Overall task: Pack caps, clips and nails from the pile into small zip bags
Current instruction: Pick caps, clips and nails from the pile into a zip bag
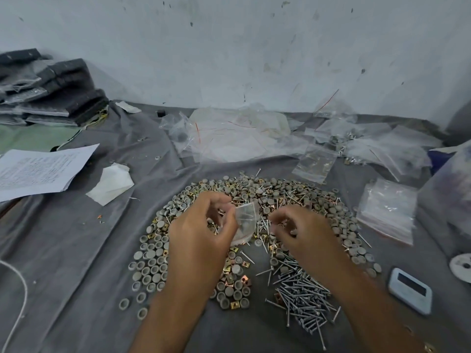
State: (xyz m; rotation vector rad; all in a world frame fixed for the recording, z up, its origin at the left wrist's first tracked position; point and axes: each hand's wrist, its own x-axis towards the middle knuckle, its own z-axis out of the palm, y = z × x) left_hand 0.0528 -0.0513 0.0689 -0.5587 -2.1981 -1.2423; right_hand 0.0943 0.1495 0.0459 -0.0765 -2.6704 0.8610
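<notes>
Two bare hands work above a grey cloth [76, 250]: the left hand [201, 233] pinches a small clear zip bag [245, 220] between curled fingers and thumb, while the right hand [303, 233] hovers beside it with fingers curled over the pile; whether those fingers hold anything cannot be made out, since the fingertips are turned away from the camera. Both forearms run out of the bottom edge of the view.

The pile [254, 189] of mixed parts rings both hands, spreading beyond them, to their left and to their right. Grey round caps [150, 268] lie thickest just left of the left wrist; a heap of silver nails [303, 299] lies below the right hand, between the two forearms; small brass-coloured clips [230, 276] are scattered between the wrists, partly covered by the left hand. What the bag contains is hard to tell through the crumpled plastic.

Farther beyond the hands, loose clear bags [242, 138] lie tangled and blurred against the wall. A stack of empty zip bags [387, 210] sits right of the right hand, and a pale small device [410, 291] lies near the right forearm. Printed papers [38, 169] and a folded white sheet [112, 184] lie left of the left hand, their text too small to read. A white disc [461, 267] is cut off by the right edge.
</notes>
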